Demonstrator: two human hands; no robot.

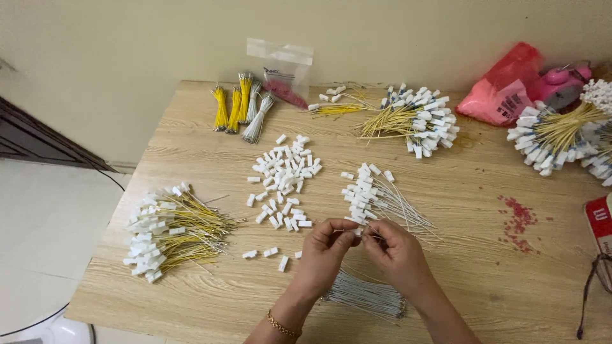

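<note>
Left hand [324, 245] and right hand [396, 250] meet fingertip to fingertip above the wooden table [484, 280]. The left hand pinches a small white connector housing [354, 233] between thumb and forefinger; the right hand is closed on a thin white wire [371, 238], its end brought up to the housing. Whether the wire has entered the housing cannot be told, as the fingers hide the joint. A bundle of loose white wires [368, 297] lies under the wrists; a scatter of empty housings [284, 172] lies ahead of the left hand, and finished white-wire pieces [376, 197] lie just beyond the fingers. Yellow-wire assemblies [172, 232] sit well to the left. Likely faults: the fine wire may bend if pushed off-axis, or seat only partly; a forearm resting on the bundle could drag wires off the near edge.
</note>
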